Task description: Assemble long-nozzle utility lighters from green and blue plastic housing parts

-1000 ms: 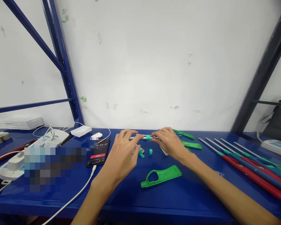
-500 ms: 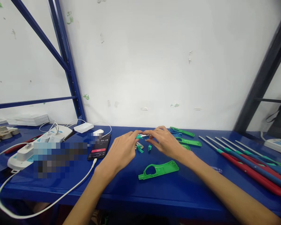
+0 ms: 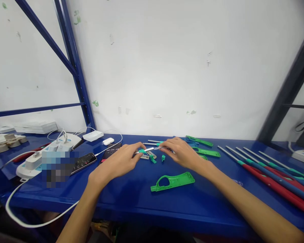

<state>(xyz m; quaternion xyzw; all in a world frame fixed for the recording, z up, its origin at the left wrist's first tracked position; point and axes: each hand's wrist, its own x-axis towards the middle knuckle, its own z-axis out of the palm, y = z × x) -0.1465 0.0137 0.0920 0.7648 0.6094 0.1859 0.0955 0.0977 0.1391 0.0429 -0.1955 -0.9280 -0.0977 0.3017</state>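
Observation:
My left hand [image 3: 123,158] pinches a slim metal tube with a green collar [image 3: 149,149] between thumb and fingers, above the blue table. Thin wires [image 3: 158,147] run from the tube's right end to my right hand [image 3: 183,152], whose fingertips are closed on them. Just below the hands lie a small green block [image 3: 163,157] and a green clip-like part [image 3: 152,159], beside small clear and metal pieces. Nearer to me rests a green plastic handle half [image 3: 179,180] with a round opening, its hollow side up. The fingertips of my right hand are partly hidden.
Several long-nosed lighters [image 3: 271,177] with red and blue handles lie at the right. More green handle halves [image 3: 209,152] are behind my right hand. On the left are a white power strip [image 3: 30,171], a phone [image 3: 84,162] and a second phone showing a timer [image 3: 111,150].
My hands have moved slightly apart, so more of the metal tube and the wires between them shows. The view has shifted a little, and another phone is now visible at the left.

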